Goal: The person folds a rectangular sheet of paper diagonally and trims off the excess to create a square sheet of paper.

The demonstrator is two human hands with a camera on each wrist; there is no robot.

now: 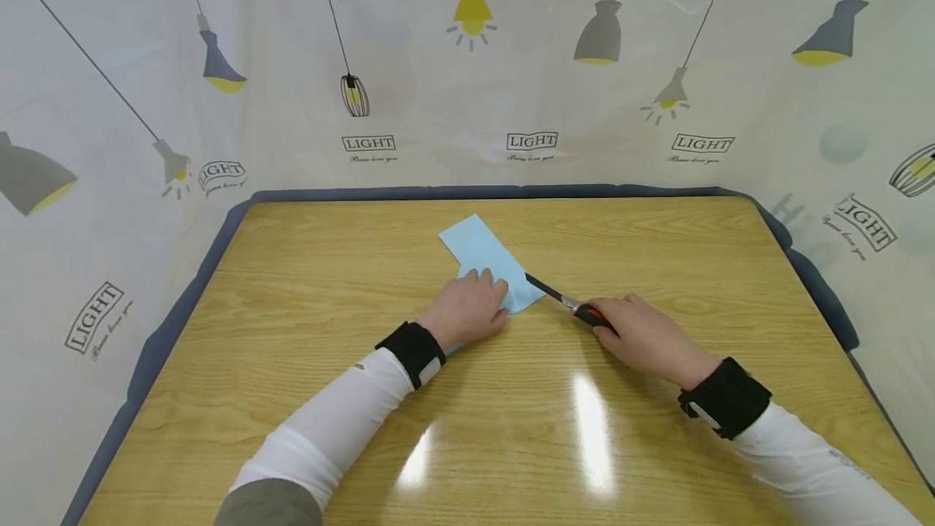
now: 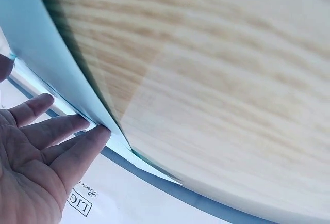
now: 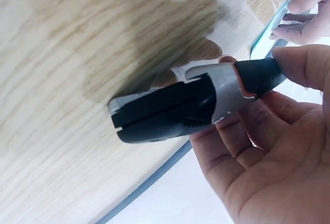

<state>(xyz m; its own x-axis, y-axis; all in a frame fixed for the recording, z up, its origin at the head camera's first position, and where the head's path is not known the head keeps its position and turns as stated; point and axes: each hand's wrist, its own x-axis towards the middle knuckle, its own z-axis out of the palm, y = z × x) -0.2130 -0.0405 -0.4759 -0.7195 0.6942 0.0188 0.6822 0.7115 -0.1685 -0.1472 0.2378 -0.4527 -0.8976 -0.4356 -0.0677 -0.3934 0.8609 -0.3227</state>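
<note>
A light-blue sheet of paper (image 1: pixel 478 242), which looks folded, lies on the wooden table. My left hand (image 1: pixel 467 307) rests on its near part, fingertips pressing it. In the left wrist view those fingers (image 2: pixel 77 152) are fairly straight along the paper (image 2: pixel 62 53). My right hand (image 1: pixel 650 339) grips a utility knife (image 1: pixel 593 316) by its black and orange handle. Its long dark blade (image 1: pixel 544 286) points up and left, the tip right at the paper's right-hand edge. In the right wrist view the knife's butt end (image 3: pixel 165 110) faces the camera, thumb and fingers around the handle.
The wooden table (image 1: pixel 329 266) has a dark blue padded edge (image 1: pixel 467 192) along its back and sides. Behind it hangs a white cloth (image 1: pixel 424 47) printed with lamps. Bright reflections show on the tabletop near the front.
</note>
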